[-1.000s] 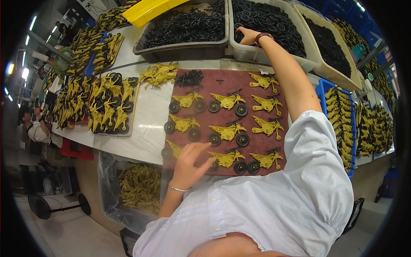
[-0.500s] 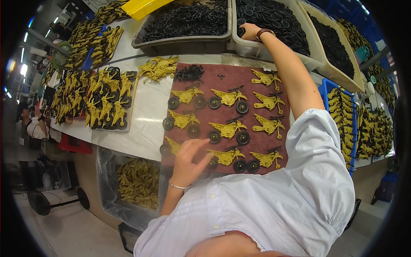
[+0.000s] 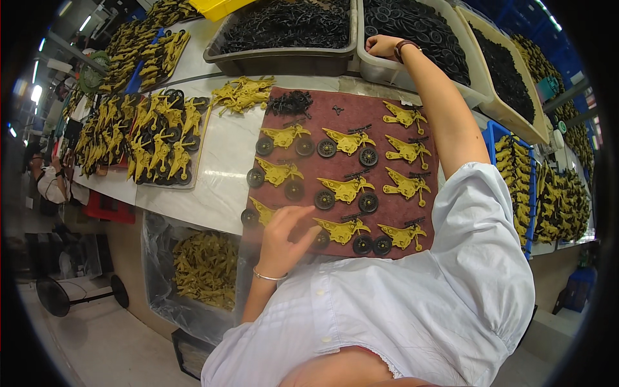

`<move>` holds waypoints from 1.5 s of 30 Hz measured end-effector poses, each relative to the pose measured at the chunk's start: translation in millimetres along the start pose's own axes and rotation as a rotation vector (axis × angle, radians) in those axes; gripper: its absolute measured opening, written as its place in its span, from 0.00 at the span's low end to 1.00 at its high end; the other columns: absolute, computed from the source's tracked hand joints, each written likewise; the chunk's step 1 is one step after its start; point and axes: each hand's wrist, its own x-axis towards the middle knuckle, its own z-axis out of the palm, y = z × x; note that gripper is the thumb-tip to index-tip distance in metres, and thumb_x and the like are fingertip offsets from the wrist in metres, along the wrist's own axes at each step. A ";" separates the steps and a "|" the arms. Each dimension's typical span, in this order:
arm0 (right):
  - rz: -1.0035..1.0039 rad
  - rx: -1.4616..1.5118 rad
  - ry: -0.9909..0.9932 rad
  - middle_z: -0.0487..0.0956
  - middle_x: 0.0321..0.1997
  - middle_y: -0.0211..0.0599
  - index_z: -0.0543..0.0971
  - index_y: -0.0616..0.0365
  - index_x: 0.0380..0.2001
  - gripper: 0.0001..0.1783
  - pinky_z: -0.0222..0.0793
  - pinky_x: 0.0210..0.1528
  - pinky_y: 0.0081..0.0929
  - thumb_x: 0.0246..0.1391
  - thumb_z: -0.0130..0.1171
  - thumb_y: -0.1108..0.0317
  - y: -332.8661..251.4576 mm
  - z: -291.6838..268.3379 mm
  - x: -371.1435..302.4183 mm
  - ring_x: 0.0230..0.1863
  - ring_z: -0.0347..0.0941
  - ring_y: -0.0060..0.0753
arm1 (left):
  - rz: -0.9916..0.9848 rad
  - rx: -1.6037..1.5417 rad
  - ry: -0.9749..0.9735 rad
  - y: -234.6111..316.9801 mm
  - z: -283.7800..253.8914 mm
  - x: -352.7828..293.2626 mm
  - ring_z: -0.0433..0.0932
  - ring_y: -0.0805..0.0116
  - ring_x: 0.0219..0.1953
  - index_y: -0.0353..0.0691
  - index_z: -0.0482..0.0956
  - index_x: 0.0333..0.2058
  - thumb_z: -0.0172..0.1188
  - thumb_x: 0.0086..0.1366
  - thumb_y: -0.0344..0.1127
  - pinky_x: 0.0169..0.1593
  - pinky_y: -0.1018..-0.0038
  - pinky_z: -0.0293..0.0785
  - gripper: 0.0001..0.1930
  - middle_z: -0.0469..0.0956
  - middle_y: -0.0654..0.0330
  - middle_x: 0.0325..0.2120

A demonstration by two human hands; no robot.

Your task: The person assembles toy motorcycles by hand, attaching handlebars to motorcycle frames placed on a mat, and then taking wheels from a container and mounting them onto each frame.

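With R hand (image 3: 385, 47) curled tighter now at bin (image 3: 382, 68) of black wheels (image 3: 422, 29) (can't tell if gripping), w/ L hand (image 3: 282, 240) loosely open near yellow bikes (image 3: 336, 233) on mat (image 3: 367, 109), still w/ nothing added.

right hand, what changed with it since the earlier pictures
The right hand's fingers look drawn in closer together at the near left corner of the wheel bin; what they hold, if anything, is unclear. The left hand stays over the mat; the yellow bikes lie unchanged.
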 end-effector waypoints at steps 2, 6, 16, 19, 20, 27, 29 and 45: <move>0.008 0.086 0.003 0.74 0.26 0.23 0.77 0.53 0.30 0.05 0.65 0.35 0.24 0.47 0.61 0.70 3.3 -1.7 -0.7 0.30 0.66 0.19 | -0.006 -0.003 0.000 0.1 -1.1 0.7 0.78 0.63 0.38 0.35 0.80 0.43 0.69 0.49 0.28 0.40 0.73 0.73 0.19 0.79 0.54 0.36; -0.006 0.424 0.004 0.79 0.36 0.27 0.81 0.50 0.35 0.13 0.69 0.38 0.34 0.44 0.69 0.63 27.3 -11.0 -4.9 0.40 0.71 0.27 | -0.062 -0.045 -0.016 2.4 -4.6 1.9 0.78 0.64 0.38 0.34 0.80 0.42 0.69 0.50 0.28 0.41 0.73 0.73 0.19 0.79 0.54 0.36; 0.009 1.225 0.317 0.73 0.48 0.34 0.76 0.58 0.43 0.18 0.77 0.45 0.28 0.48 0.67 0.74 31.8 -42.6 -77.0 0.47 0.72 0.31 | -0.065 -0.302 0.032 -9.8 0.3 27.5 0.77 0.70 0.41 0.36 0.79 0.46 0.67 0.54 0.30 0.44 0.75 0.73 0.19 0.79 0.59 0.40; -0.148 1.400 0.370 0.69 0.53 0.35 0.71 0.60 0.51 0.23 0.75 0.54 0.28 0.52 0.65 0.72 40.1 -46.5 -98.2 0.51 0.70 0.32 | -0.251 -0.768 0.010 1.8 6.4 48.5 0.76 0.70 0.49 0.32 0.71 0.53 0.62 0.62 0.29 0.54 0.73 0.71 0.21 0.76 0.56 0.47; -0.228 1.392 0.286 0.70 0.52 0.34 0.71 0.59 0.51 0.22 0.75 0.54 0.29 0.53 0.64 0.72 31.2 -44.6 -110.3 0.50 0.71 0.32 | -0.274 -0.933 0.012 5.6 9.0 58.6 0.74 0.65 0.52 0.33 0.68 0.56 0.58 0.65 0.34 0.57 0.68 0.70 0.22 0.73 0.53 0.51; -0.433 1.453 0.139 0.79 0.42 0.38 0.72 0.62 0.47 0.21 0.77 0.35 0.22 0.48 0.64 0.80 -128.6 71.8 -266.6 0.41 0.78 0.28 | -0.509 -1.616 -0.031 45.1 42.7 125.4 0.68 0.56 0.56 0.46 0.61 0.60 0.50 0.67 0.56 0.56 0.46 0.66 0.29 0.69 0.56 0.53; -0.317 1.223 0.333 0.79 0.42 0.36 0.73 0.62 0.45 0.20 0.75 0.42 0.22 0.47 0.66 0.76 -149.4 103.9 -293.3 0.41 0.77 0.27 | -0.452 -1.761 -0.024 49.6 55.9 130.8 0.69 0.58 0.53 0.51 0.65 0.55 0.47 0.66 0.61 0.54 0.45 0.66 0.27 0.70 0.59 0.50; -0.254 1.410 1.086 0.77 0.42 0.31 0.74 0.61 0.46 0.20 0.70 0.46 0.18 0.48 0.65 0.79 -132.5 182.1 -345.6 0.45 0.73 0.21 | -0.764 -1.940 0.231 49.3 113.0 108.3 0.76 0.59 0.44 0.42 0.71 0.36 0.47 0.71 0.39 0.54 0.60 0.71 0.08 0.76 0.58 0.36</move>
